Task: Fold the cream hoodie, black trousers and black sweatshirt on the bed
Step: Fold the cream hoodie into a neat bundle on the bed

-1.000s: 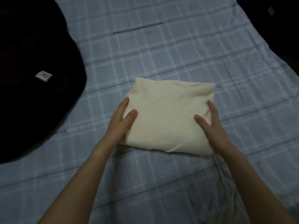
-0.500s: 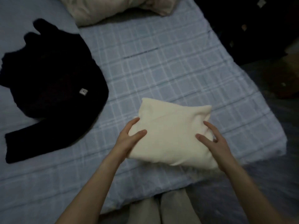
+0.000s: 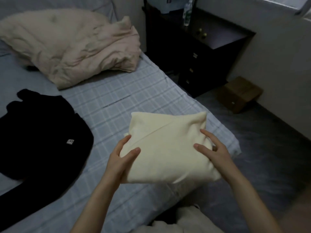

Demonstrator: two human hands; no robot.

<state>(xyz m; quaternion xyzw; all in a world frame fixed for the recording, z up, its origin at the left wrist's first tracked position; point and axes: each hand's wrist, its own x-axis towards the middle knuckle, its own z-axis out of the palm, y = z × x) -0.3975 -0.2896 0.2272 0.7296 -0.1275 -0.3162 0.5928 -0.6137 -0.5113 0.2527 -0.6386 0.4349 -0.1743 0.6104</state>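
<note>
Cream hoodie: folded into a compact rectangular bundle, with one diagonal fold line running across its upper face. It is held between both hands over the near right corner of the bed, and its near edge appears raised clear of the sheet.

Left hand: grips the left edge of the bundle, thumb lying on top, fingers tucked underneath.

Right hand: grips the right edge, thumb and forefinger spread on the upper face, the remaining fingers curled round the side.

Black sweatshirt: lies spread out and unfolded on the left part of the bed, well apart from the hoodie. A small pale label shows on its front, and one sleeve trails toward the near left edge of the view.

Bed surface: a blue-grey checked sheet. A crumpled pale quilt lies at the far end.

Surroundings: a dark bedside cabinet stands just beside the far right of the bed, with a clear bottle upright on top. A brown wooden box sits on the floor near the wall.
</note>
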